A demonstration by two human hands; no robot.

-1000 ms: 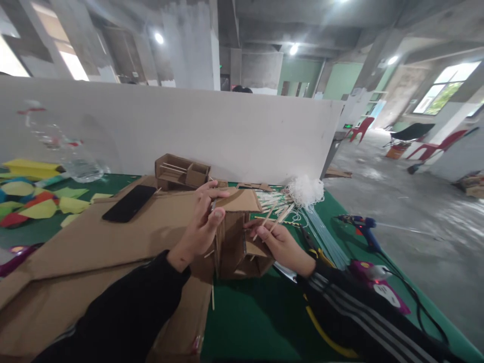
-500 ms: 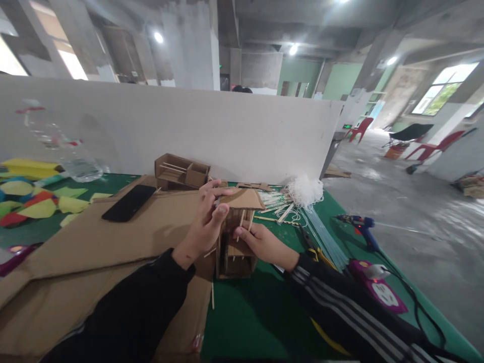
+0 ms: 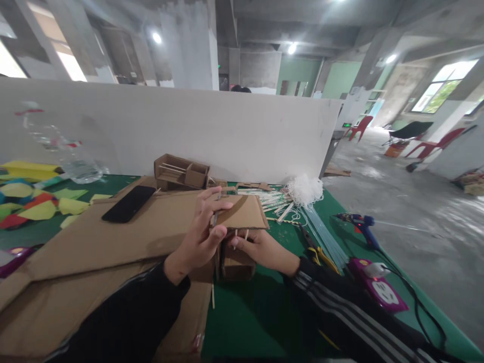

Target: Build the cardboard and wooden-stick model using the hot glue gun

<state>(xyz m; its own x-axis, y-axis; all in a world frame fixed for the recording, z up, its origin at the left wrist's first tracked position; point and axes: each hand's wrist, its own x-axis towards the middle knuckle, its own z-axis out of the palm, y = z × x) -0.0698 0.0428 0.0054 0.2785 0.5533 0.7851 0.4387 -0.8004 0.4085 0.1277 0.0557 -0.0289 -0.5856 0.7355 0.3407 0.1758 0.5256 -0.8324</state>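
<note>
Between our hands, a cardboard box (image 3: 238, 266) stands on the green worktop (image 3: 234, 327), at the right edge of the large cardboard sheets (image 3: 151, 227). Its top panel (image 3: 244, 213) juts out over the front, and part of the inside below it lies in shadow.

Our left hand (image 3: 198, 234) holds the box by the left end of that panel, with the index finger lying over the top and the thumb by the near edge. Our right hand (image 3: 264, 250) is below the panel's front edge, its fingers pinched narrow around two thin sticks (image 3: 247, 235) that point upward (we cannot tell whether their tips touch the cardboard, since the panel hides them).

Behind, against the white partition (image 3: 212, 131), we have a second open box (image 3: 181, 171) with pale sticks running across it. A black phone (image 3: 128, 204) lies on the sheets to the left. Past our right hand we see a heap of loose sticks (image 3: 274, 197), a tangle of white strands (image 3: 304, 190), clear rods (image 3: 325, 237) and yellow-handled pliers (image 3: 317, 252). Farther right are a blue glue gun (image 3: 359, 223) and a purple power strip (image 3: 378, 287) with a white plug in it.
</note>
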